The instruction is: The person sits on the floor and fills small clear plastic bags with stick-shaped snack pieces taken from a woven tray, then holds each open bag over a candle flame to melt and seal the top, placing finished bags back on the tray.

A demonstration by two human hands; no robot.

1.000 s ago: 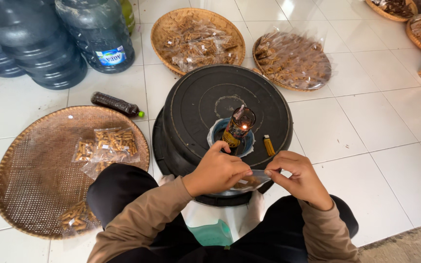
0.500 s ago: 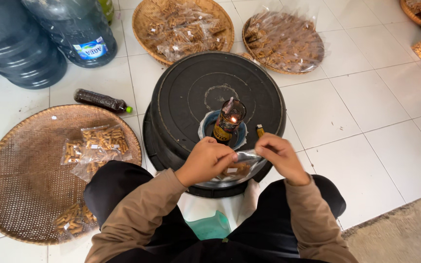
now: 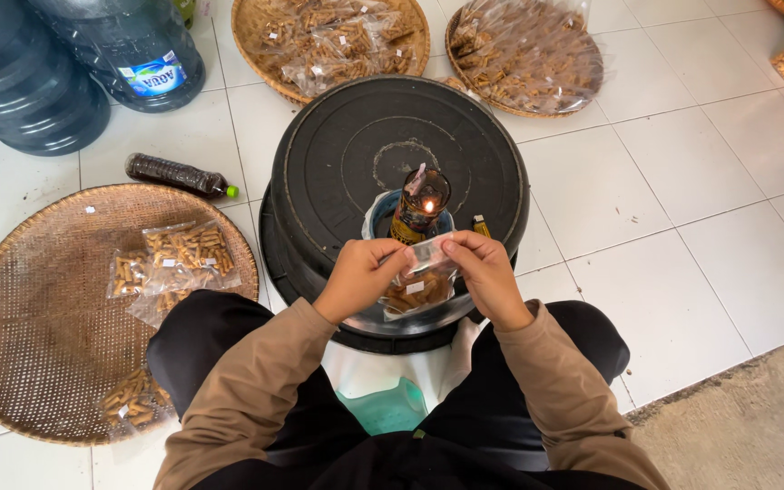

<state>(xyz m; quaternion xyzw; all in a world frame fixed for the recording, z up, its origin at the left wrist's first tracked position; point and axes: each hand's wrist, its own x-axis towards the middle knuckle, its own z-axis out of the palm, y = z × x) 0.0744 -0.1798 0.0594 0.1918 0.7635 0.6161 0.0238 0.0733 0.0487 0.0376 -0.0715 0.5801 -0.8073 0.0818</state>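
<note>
Holding a small clear snack bag (image 3: 417,283) by its top edge, the left hand (image 3: 362,275) and right hand (image 3: 485,274) pinch it closed from either side. Bag position: near edge of an upturned black tub (image 3: 356,154), just near of a lit candle in a jar (image 3: 420,205). Left: a woven tray (image 3: 29,318) on the floor carries filled bags (image 3: 174,259).

Count, head view: woven trays, 3 in full view: (image 3: 38,318), (image 3: 256,36), (image 3: 524,100); a fourth possibly clipped at the top right corner. Water jugs, 2 clear: (image 3: 138,45), (image 3: 29,100). Dark bottle lying down, 1 (image 3: 179,175). Lit flame, 1 (image 3: 427,207). Black tub, 1 (image 3: 356,136).
</note>
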